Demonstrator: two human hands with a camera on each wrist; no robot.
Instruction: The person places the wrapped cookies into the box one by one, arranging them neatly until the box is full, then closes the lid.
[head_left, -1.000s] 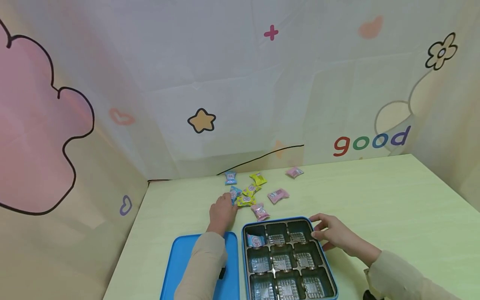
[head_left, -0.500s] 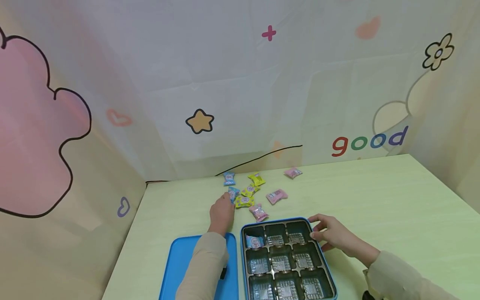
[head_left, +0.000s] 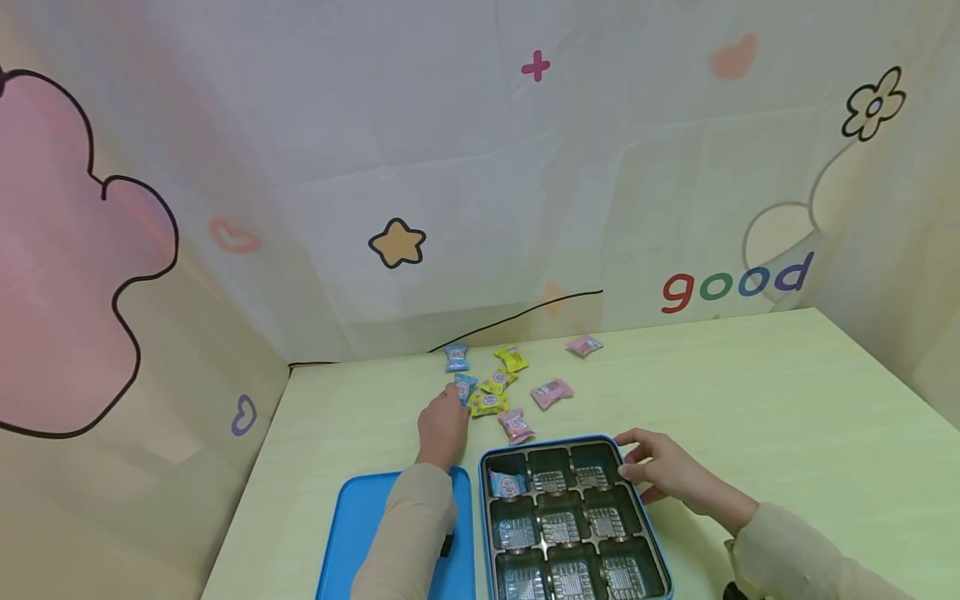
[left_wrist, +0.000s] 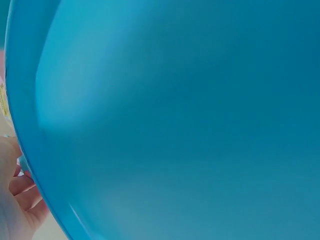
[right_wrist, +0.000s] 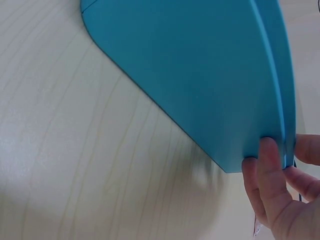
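Note:
In the head view, my left hand point(head_left: 442, 427) pinches a blue-wrapped candy point(head_left: 466, 387) at the left of a loose group. The left wrist view shows a bit of blue wrapper point(left_wrist: 23, 164) between its thumb and fingers, partly hidden by the blue lid point(left_wrist: 175, 120). My right hand point(head_left: 667, 471) grips the far right corner of a blue box point(head_left: 654, 533), thumb and fingers around its edge. The box holds a dark tray point(head_left: 542, 546) with several compartments. Another blue candy point(head_left: 507, 484) lies in the far left compartment; no other compartment in view holds a candy.
The lid point(head_left: 352, 521) lies left of the box, under my left forearm. Beyond the box lie yellow candies point(head_left: 490, 404), pink candies point(head_left: 552, 393) and one more blue candy point(head_left: 456, 358). A printed cloth point(head_left: 480, 183) hangs behind the table point(head_left: 757, 400).
The view shifts slightly, moving the scene a little leftward in the picture. My left hand stays at the blue candy, and my right hand stays on the box corner.

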